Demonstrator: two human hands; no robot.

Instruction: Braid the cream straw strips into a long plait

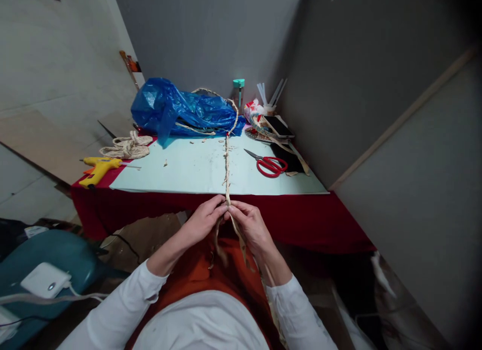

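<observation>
A braided cord of pale dried plant fibre [227,161] runs from the blue bag over the table to my two hands, just off the table's front edge. My left hand [206,217] pinches the cord's near end between thumb and fingers. Close against it, my right hand [249,222] grips the same end from the other side. Loose flat strands [239,234] hang below my fingers toward my lap. Exactly which strand sits in which hand is hidden by the fingers.
Red-handled scissors [270,165] lie on the white board [181,174], right of the cord. A crumpled blue plastic bag [188,109] fills the back. At left are a yellow glue gun [98,170] and coiled braids [126,148]. A phone [277,125] and glue sticks [276,93] stand back right.
</observation>
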